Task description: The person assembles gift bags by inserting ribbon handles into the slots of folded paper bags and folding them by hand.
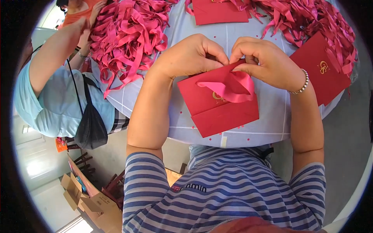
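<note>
A red paper gift bag (pixel 229 112) with gold print lies flat in front of me, tilted a little, its top edge away from me. Across its face loops a pink ribbon (pixel 223 90). My left hand (pixel 198 56) is closed at the bag's top edge, thumb and forefinger pinched together there. Beside it, my right hand (pixel 264 62) pinches the same edge by the ribbon, its thumb over the bag's face. The fingertips of both hands nearly meet. What lies behind the top edge is hidden.
Tangled pink ribbons (pixel 128 35) heap at the far left, with another ribbon pile (pixel 303 19) at the far right. More red bags (pixel 219 13) lie at the back, and a red bag (pixel 320 70) sits right. A person in light blue (pixel 54 101) works at left. Cardboard boxes (pixel 91 206) stand below.
</note>
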`<move>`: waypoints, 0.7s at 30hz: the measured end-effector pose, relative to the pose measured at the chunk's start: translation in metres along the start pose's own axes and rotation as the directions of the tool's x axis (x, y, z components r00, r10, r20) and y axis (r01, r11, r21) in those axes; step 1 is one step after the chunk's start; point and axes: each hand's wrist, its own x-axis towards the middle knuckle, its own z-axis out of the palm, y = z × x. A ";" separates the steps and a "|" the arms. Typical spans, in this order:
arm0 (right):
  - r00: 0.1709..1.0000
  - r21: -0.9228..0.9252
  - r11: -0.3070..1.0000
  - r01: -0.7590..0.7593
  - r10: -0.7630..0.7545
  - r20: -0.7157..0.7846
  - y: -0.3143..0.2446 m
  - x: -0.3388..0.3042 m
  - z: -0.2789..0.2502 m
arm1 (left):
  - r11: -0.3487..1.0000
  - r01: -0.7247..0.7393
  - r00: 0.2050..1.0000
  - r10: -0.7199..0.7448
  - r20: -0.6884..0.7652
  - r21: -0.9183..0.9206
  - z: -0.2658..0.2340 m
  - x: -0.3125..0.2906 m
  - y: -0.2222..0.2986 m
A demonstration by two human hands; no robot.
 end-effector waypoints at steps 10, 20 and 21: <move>0.978 0.204 0.972 -0.113 0.073 0.194 0.017 -0.004 -0.011 | 0.906 -0.303 0.952 0.278 0.126 0.295 0.005 0.008 0.006; 0.965 0.273 0.936 -0.220 0.168 0.204 0.024 -0.009 -0.023 | 0.920 0.222 0.946 -0.124 -0.300 0.322 -0.019 -0.005 -0.020; 0.960 0.256 0.932 -0.258 0.217 0.176 0.023 -0.009 -0.019 | 0.901 0.268 0.932 -0.153 -0.329 0.340 -0.020 -0.003 -0.023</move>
